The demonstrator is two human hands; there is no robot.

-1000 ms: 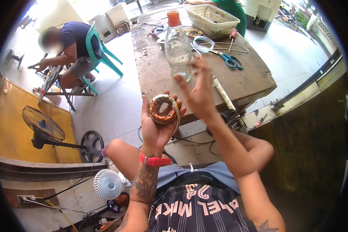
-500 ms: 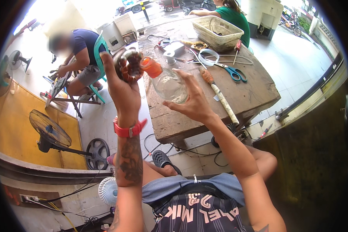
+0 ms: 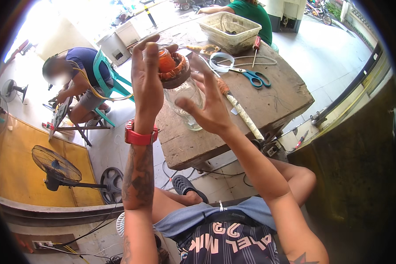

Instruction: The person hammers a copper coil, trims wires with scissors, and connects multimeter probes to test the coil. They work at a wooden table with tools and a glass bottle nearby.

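Wound ring (image 3: 180,75), near eleven o'clock in our view, is grasped by our left hand (image 3: 146,83). Our right hand (image 3: 211,103) spreads beside the clear bottle (image 3: 187,91); whether it presses the glass, we cannot tell. Around the bottle's orange cap (image 3: 166,60), the ring should be stiff and rather heavy, with windings easily scratched, so we would hold its outer rim; the flexible yellow leads (image 3: 112,98), toward nine o'clock, may catch. Our left fingertips' contact is hidden. Beyond, on the worktop (image 3: 290,88), between twelve and one o'clock, the contents of the tub (image 3: 244,40) are hard to make out.
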